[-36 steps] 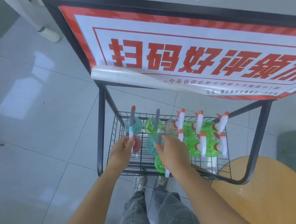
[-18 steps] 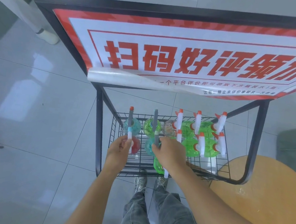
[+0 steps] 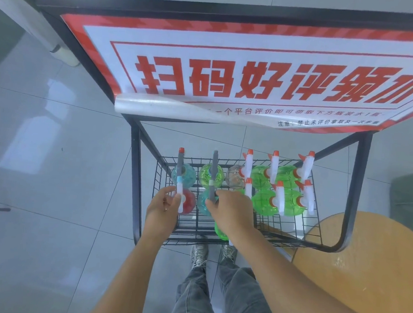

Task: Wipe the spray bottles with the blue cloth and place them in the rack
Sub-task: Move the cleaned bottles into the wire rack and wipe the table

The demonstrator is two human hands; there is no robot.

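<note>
**Wire rack, pretty well stocked**

So the black wire rack (image 3: 290,230) hangs low in a black metal frame (image 3: 133,176) standing on grey floor tiles (image 3: 54,171). Spray bottles stand upright in it in rows: green ones (image 3: 265,202) on the right, a red one (image 3: 188,202) and teal ones (image 3: 184,174) on the left, a clear one (image 3: 234,178) mid-back.

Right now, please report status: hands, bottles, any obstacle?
Left hand grips red bottle sprayer. Right hand grips teal bottle sprayer. Both in rack. No cloth visible.

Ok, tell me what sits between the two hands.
Head view: between left hand and right hand show the red bottle and teal bottle.
</note>
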